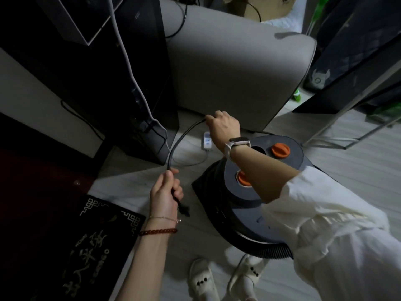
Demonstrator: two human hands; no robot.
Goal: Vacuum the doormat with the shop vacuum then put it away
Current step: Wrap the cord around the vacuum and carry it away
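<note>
both hands are closed on the black power cord (180,140): the left hand (166,195) grips it low, a bunched tail hanging below the fist, and the right hand (223,127) grips it higher, near the white power strip (207,142) on the floor. the shop vacuum (260,181) stands just right of the hands, and the doormat (86,246) lies at lower left. judging by this, the cord looks unplugged and is being gathered; vacuuming seems finished, and storing the machine remains.
</note>
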